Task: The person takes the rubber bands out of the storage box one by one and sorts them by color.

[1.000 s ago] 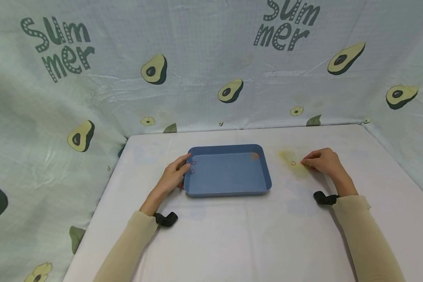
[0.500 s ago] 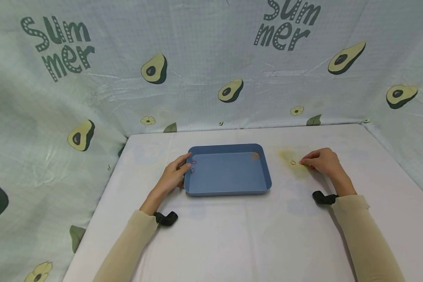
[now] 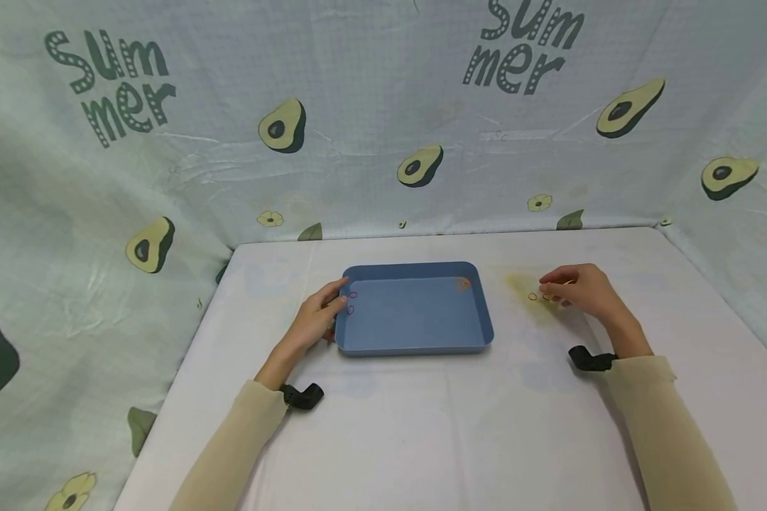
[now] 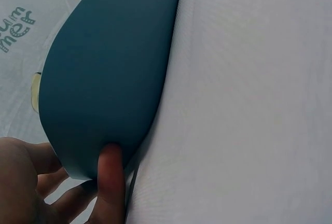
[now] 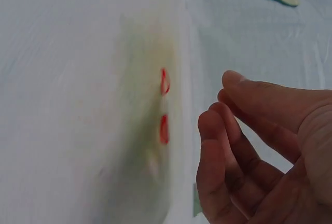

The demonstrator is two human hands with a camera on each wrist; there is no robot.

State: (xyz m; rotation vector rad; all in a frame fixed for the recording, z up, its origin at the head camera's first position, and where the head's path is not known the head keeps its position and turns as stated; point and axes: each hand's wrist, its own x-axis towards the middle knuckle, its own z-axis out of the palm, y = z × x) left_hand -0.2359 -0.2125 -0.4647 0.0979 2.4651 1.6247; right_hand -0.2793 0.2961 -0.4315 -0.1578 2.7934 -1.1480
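My left hand [image 3: 309, 321] holds the left side of a shallow blue tray [image 3: 422, 350], with the thumb over its rim. In the left wrist view one finger presses the tray's outer wall [image 4: 109, 68]. Above the table at the right, my right hand [image 3: 584, 291] has its fingers loosely bent, with nothing visible between the fingertips. Beneath it lie two thin red rings like small rubber bands, one ring [image 5: 165, 81] and a second ring [image 5: 164, 129], side by side and apart from the fingers. Inside the tray, two more small reddish rings [image 3: 353, 294] lie near the left wall.
Something small and orange [image 3: 464, 283] lies in the tray's far right corner; its kind is too small to tell. A yellowish stain [image 3: 518, 281] marks the white tablecloth [image 3: 383, 440] around the loose rings. A printed cloth backdrop [image 3: 358, 128] rises behind the table.
The right hand has lifted slightly from the table, and its thumb and forefinger have left the second ring, which now lies beside the first. The left hand and tray stay put.
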